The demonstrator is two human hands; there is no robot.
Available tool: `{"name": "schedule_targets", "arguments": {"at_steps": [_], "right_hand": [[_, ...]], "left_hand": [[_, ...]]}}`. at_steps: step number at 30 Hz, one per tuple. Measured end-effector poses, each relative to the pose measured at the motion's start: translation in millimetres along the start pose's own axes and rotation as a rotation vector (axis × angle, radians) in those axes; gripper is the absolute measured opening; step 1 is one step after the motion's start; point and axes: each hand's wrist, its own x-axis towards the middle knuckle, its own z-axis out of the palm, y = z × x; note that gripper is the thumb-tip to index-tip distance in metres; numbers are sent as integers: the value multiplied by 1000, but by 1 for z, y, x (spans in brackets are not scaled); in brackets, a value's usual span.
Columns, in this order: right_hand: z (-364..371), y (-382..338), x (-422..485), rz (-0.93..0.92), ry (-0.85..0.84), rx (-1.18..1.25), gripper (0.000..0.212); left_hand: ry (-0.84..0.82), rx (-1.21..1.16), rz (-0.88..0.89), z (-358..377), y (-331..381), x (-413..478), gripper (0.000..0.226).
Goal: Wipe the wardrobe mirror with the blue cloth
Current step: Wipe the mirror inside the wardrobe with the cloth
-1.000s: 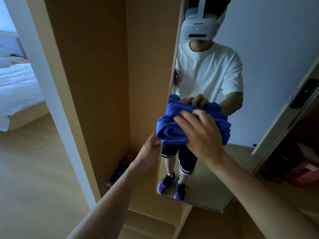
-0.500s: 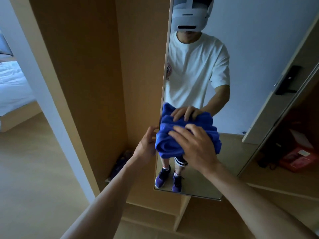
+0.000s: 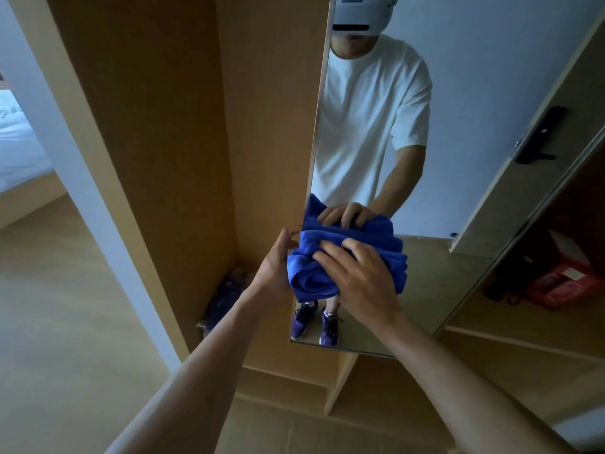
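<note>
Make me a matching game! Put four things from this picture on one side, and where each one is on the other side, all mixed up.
Things
1. blue cloth
2. left hand
3. right hand
4. bed

Places
A. spread on top of the cloth
B. at the far left of the picture
C. bunched against the wardrobe mirror
D. holding the mirror's left edge

Pairs: 1-C, 2-D, 3-A, 4-B
</note>
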Motion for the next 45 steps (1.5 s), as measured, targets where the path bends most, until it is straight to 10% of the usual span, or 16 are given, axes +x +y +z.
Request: {"name": "schedule_targets", "arguments": {"at_steps": [15, 30, 45], "right_hand": [[-59, 32, 59, 56, 159, 6, 38], [28, -26, -31, -12, -240, 50, 37], [3, -2, -6, 53, 39, 14, 32]], "left_hand": [[-26, -117, -203, -5, -13, 5, 62], [51, -297, -268, 4, -29, 14, 31], [-54, -221, -251, -1, -47, 1, 44]]}}
